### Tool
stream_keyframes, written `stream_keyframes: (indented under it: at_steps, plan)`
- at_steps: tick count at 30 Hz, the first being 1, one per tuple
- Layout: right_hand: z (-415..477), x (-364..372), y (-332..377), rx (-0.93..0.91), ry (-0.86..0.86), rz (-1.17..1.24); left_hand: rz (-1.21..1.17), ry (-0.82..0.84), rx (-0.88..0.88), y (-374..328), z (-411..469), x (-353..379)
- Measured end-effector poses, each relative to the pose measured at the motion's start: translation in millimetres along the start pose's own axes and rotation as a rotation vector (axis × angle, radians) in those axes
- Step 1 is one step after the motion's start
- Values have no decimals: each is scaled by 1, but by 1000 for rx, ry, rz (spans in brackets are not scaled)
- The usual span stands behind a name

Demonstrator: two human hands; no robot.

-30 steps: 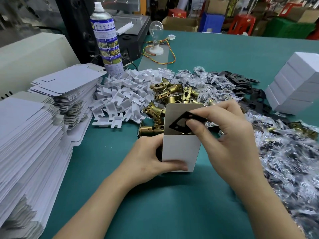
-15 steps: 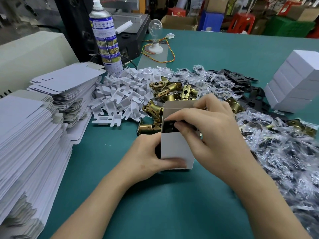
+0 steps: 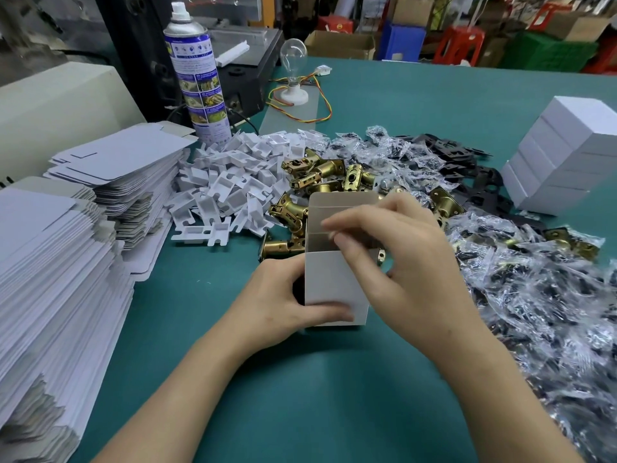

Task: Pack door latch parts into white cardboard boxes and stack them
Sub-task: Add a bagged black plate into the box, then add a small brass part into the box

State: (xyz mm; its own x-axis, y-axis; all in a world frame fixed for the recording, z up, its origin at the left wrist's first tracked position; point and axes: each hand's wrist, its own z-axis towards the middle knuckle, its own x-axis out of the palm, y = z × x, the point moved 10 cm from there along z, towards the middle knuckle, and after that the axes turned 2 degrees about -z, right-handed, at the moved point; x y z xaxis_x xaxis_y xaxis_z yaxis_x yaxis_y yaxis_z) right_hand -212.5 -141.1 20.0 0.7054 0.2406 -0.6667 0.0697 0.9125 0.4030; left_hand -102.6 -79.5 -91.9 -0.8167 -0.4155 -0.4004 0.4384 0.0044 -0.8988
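White cardboard box (image 3: 334,285) is stood upright near the middle of the desk (image 3: 300,396), lid flap up at the back, mouth open. It's gripped low on its left side by the left hand (image 3: 283,305), thumb laid across the front. The right hand (image 3: 404,262) is curled over the mouth, thumb and forefinger tips close together at the front rim. Whether something's pinched there can't be told, and what's inside is hidden by those fingers. By the right edge, closed boxes (image 3: 567,155) are stacked. Flat blanks (image 3: 50,279) are piled along the left edge. Behind the box, brass latches (image 3: 317,178) are heaped loose, with white plastic bits (image 3: 227,185) to their left and bagged parts (image 3: 534,295) spread toward the right edge.
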Motion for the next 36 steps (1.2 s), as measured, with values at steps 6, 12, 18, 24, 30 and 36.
stream_keyframes:
  at_steps: [6,12,18,24,30,36]
  plan:
    - [-7,-52,-60,282,-260,-20,-27,-4,-5,-1,-2,0]
    - [-24,-39,-121,563,-38,-233,-28,-8,-8,1,-1,1]
    - [-22,-13,-114,493,90,-263,-72,40,7,-1,-1,4]
    - [-21,17,-98,380,312,-341,-54,45,21,-2,-1,5]
    - [-32,49,-97,279,591,-510,-41,41,1,1,-1,5]
    - [-27,36,-99,334,457,-435,-26,47,-15,3,-1,5]
